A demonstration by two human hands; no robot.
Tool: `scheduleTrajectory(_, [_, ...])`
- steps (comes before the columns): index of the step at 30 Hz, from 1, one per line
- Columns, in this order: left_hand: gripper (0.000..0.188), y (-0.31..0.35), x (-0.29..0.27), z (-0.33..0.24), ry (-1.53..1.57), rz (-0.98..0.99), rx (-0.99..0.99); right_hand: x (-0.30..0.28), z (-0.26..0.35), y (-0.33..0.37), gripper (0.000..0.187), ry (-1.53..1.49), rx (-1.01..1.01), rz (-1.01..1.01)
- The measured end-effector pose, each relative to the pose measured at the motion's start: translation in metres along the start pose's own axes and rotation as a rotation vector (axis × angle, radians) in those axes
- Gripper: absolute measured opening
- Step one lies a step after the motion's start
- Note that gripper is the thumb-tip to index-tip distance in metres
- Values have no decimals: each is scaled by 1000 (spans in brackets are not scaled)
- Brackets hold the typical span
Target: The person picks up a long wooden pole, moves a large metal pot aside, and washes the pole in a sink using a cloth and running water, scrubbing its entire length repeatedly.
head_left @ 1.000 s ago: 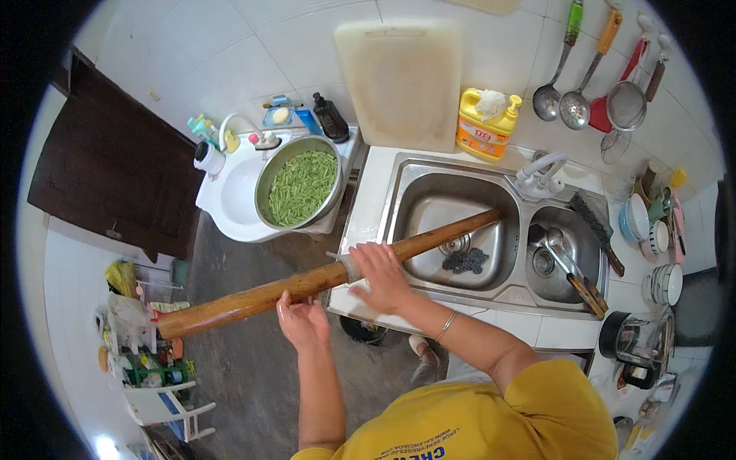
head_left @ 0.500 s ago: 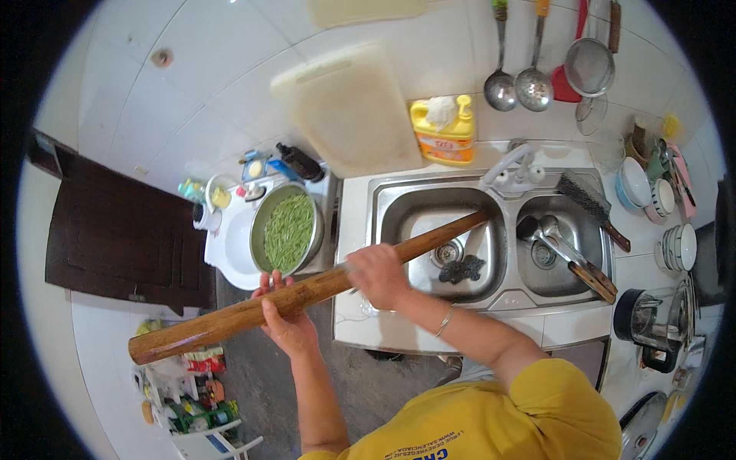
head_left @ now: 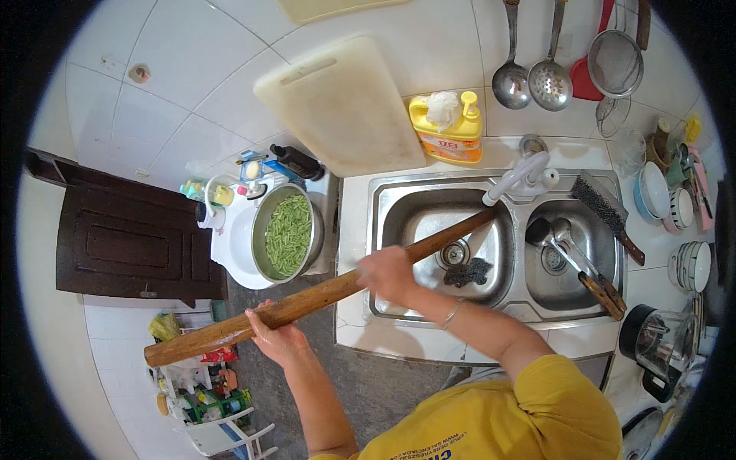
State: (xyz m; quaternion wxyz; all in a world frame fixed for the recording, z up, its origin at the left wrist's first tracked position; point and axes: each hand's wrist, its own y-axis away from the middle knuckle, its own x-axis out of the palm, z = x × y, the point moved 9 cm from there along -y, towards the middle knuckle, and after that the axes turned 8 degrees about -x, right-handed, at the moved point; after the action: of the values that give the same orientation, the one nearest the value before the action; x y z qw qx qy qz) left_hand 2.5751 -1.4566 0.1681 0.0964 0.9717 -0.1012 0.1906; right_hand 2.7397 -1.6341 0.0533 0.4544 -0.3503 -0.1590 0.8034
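Note:
A long brown wooden pole (head_left: 330,293) slants across in front of me. Its thin end dips into the left sink basin (head_left: 429,201) under the faucet (head_left: 521,180), while the thick end hangs out over the floor at left. From below, my left hand (head_left: 280,341) supports the pole towards the thick end, fingers curled around it. My right hand (head_left: 387,274), a little blurred, is wrapped over the pole at the sink's left rim. Whether anything lies between this palm and the wood is hidden. A dark scouring pad (head_left: 468,272) rests by the drain.
The right basin (head_left: 529,295) holds ladles, with a wire brush (head_left: 602,207) across its rim. Cut green beans fill a metal bowl (head_left: 262,257) at left. A yellow jug (head_left: 452,142) and a cutting board (head_left: 345,107) stand behind. Bowls and a blender jar (head_left: 667,337) are at right.
My left hand has shifted along the pole towards its thick end. My right hand stays over the pole near the sink rim. The view has shifted slightly.

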Motion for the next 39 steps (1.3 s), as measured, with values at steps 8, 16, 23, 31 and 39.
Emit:
scheduleTrajectory(8, [37, 22, 27, -18, -235, 246, 87, -24, -59, 15, 45, 140, -231, 128])
scheduleTrajectory(16, [31, -8, 12, 12, 90, 249, 55, -34, -51, 29, 53, 146, -141, 106])
scheduleTrajectory(23, [35, -6, -20, -23, -54, 45, 23, 21, -26, 31, 35, 110, -173, 282])
scheduleTrajectory(31, [37, -5, -177, -74, -78, -286, 61, -7, -132, 64, 39, 304, -173, 441])
scheduleTrajectory(39, [37, -18, -335, 55, 190, -635, -328, 18, -148, 99, 55, 362, -26, 943])
